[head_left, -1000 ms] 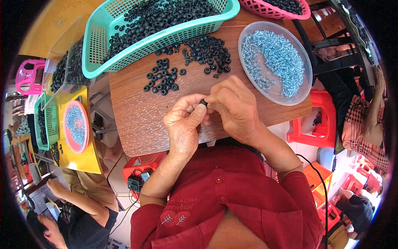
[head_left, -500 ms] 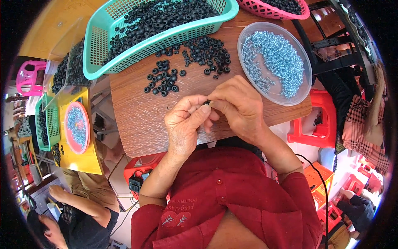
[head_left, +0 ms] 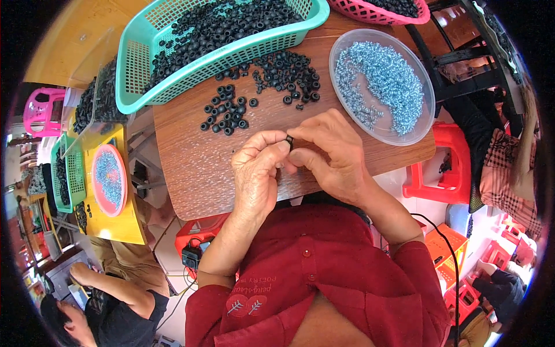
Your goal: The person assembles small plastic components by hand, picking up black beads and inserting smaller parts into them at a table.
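Over the near part of the table, my left hand [head_left: 258, 172] pinches a small black plastic piece [head_left: 289, 140] between thumb and fingers. My right hand [head_left: 332, 155] comes from the other side. Its forefinger reaches the top of that piece, while its thumb stands apart below. The fingers hide much of the piece, so its full shape cannot be seen. Beyond my hands lies a small group of round black pieces [head_left: 226, 110] with holes. A looser heap of black parts [head_left: 286, 75] spreads behind it. To the right, a round clear tray [head_left: 426, 118] holds many small shiny bluish metal parts [head_left: 388, 78].
A turquoise basket [head_left: 222, 61] full of black pieces stands at the far side, with a pink basket [head_left: 376, 17] beyond. Red stools [head_left: 442, 168] stand right of the wooden table [head_left: 202, 173]. At left, a person [head_left: 110, 306] sits by a yellow table [head_left: 124, 225]; a black cable [head_left: 454, 260] hangs at right.
My right thumb has moved down and away from its forefinger. More of the black piece shows between my hands now. My left hand has stayed nearly in place.
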